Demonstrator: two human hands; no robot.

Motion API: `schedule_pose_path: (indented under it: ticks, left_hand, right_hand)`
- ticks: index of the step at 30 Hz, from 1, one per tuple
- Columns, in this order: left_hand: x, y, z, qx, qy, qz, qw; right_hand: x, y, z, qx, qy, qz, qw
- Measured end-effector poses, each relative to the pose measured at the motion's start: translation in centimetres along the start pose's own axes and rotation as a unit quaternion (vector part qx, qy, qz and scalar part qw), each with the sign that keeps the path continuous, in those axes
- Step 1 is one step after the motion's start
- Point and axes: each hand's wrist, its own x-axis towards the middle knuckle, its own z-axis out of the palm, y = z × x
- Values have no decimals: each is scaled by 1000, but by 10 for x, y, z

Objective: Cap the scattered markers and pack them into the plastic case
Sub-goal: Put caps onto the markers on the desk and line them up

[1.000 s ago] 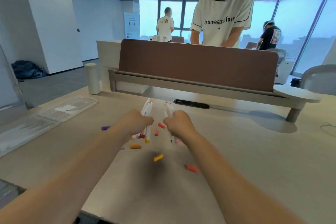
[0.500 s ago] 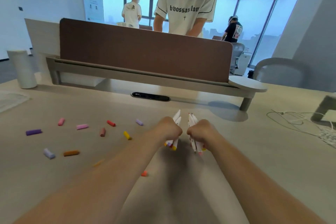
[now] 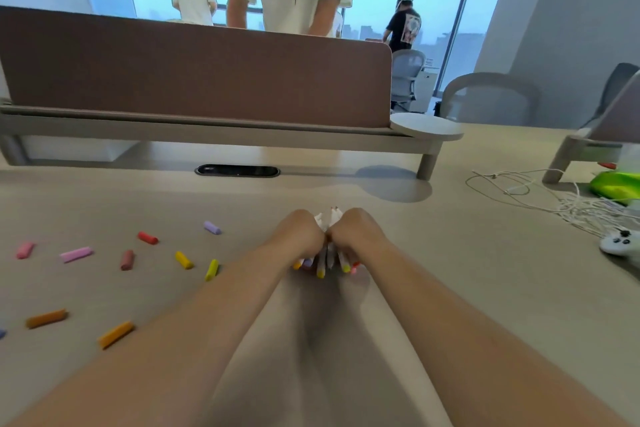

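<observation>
My left grip (image 3: 299,236) and my right grip (image 3: 356,234) are side by side and touching at the knuckles, low over the pale beige table (image 3: 502,253). The fingers of both are curled under and closed round one bunch of white-barrelled markers (image 3: 325,260). The white ends of the bunch poke up between my knuckles on the far side. The yellow, orange and reddish ends fan out toward me, close to the tabletop; I cannot tell whether they touch it.

The loose caps lie on the table to my left, well apart from the bunch:
- Nearest my left forearm are a yellow-green cap (image 3: 211,269) and a yellow cap (image 3: 183,260).
- Farther out are a lilac cap (image 3: 212,228), a red cap (image 3: 148,238) and a brownish-red cap (image 3: 127,259).
- Beyond those are a long pink cap (image 3: 75,254) and a short pink cap (image 3: 25,250).
- Nearer me are two orange caps (image 3: 46,318) (image 3: 116,334).

A brown fabric desk divider (image 3: 194,76) runs across the far side. A tangle of white cables (image 3: 568,204) and a white game controller (image 3: 620,243) lie at the right.
</observation>
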Motion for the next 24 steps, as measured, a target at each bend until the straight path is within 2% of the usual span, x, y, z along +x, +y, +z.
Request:
schedule_pose_path:
  ticks: [3, 10, 17, 24]
  left_hand:
    - [-3, -1, -2, -13, 3, 21, 1000]
    - [-11, -8, -7, -67, 3, 32, 997]
    - [-30, -13, -10, -33, -6, 41, 999]
    - [-36, -18, -8, -71, 2, 41, 997]
  right_hand:
    - [-7, -1, -1, -1, -9, -15, 1000]
    - [-15, 4, -6, -26, 41, -21, 999]
    - [-28, 6, -11, -36, 12, 11, 999]
    - [-32, 6, -11, -48, 16, 23, 998]
